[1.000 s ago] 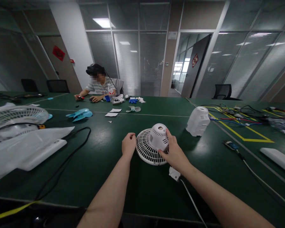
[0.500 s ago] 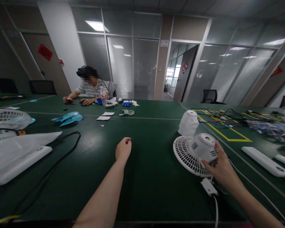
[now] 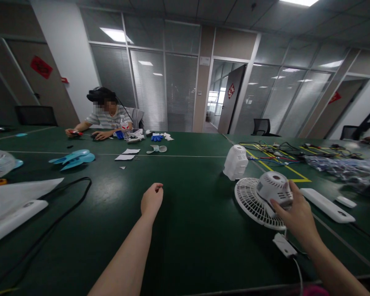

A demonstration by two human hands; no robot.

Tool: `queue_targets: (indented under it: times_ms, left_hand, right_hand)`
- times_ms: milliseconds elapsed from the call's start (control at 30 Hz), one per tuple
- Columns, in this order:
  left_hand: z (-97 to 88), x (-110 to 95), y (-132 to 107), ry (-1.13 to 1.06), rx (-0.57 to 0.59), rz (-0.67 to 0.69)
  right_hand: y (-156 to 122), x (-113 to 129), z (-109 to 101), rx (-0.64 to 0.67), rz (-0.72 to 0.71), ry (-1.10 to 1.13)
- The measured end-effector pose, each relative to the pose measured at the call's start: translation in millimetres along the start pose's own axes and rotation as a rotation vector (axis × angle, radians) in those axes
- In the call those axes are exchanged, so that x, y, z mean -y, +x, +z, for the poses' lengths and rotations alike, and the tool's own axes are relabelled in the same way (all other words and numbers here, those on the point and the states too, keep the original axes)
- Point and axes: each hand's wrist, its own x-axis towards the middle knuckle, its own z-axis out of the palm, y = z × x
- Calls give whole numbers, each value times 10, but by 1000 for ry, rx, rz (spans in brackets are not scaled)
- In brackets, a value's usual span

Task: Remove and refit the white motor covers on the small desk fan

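My right hand [image 3: 297, 216] grips the white motor housing [image 3: 274, 187] of a small fan. The round white rear grille [image 3: 253, 203] is fixed to that housing and faces left, low over the green table [image 3: 191, 230]. A white plug [image 3: 283, 244] and its cord trail from the fan under my wrist. My left hand [image 3: 152, 200] hovers over bare table to the left, fingers loosely curled with nothing in them. A separate white motor cover [image 3: 236, 162] stands just behind the grille.
A person sits at the far left of the table with small parts. Blue fan blades [image 3: 72, 158], paper scraps, a black cable [image 3: 61, 205] and white plastic pieces [image 3: 12, 205] lie left. White flat parts [image 3: 327, 204] and tangled wires [image 3: 283, 152] lie right.
My right hand has carried the fan motor and grille from the table's middle to the right. My left hand let go of the grille and stayed over the table.
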Motion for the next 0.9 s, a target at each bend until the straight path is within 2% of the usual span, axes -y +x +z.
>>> queue_targets:
  times_ms: [133,200,300,367,433,567,667,733,800,867,900]
  left_hand:
    - [-9,-15,6,14,12,-17]
    - [-15,-32,9,19,13,-22]
    - [-23,-45,7,15,1,-29]
    - [-25,-38,5,-2,-4,-25]
    - [-27,-21,8,-21,-2,-18]
    - [-32,1,22,-32,7,-5]
    - [-40,-7,29,-31,11,-21]
    - [-45,-14,29,-35,16,-32]
    - [-47,-16,26,-36,15,-36]
    - [-48,-13,19,-33,11,-27]
    - [-48,-10,15,-31,9,-19]
  right_hand:
    - [388,360,-114,-242,-103,22]
    - [707,582,-70,-285,-174,81]
    - [1228,884,173,-220,-225,159]
    - [1502,1019,407,-133,-134,163]
    - [1661,1080,637,-51,-13,138]
    - [1661,1049,937,69,116,102]
    - [1521,1005,938,131,131,87]
    - [1401,973,810,131,58,91]
    - [1259,896,589,84,-77,123]
    - [1096,729,323,20,-190,183]
    - [1009,605,194,1,-197,214]
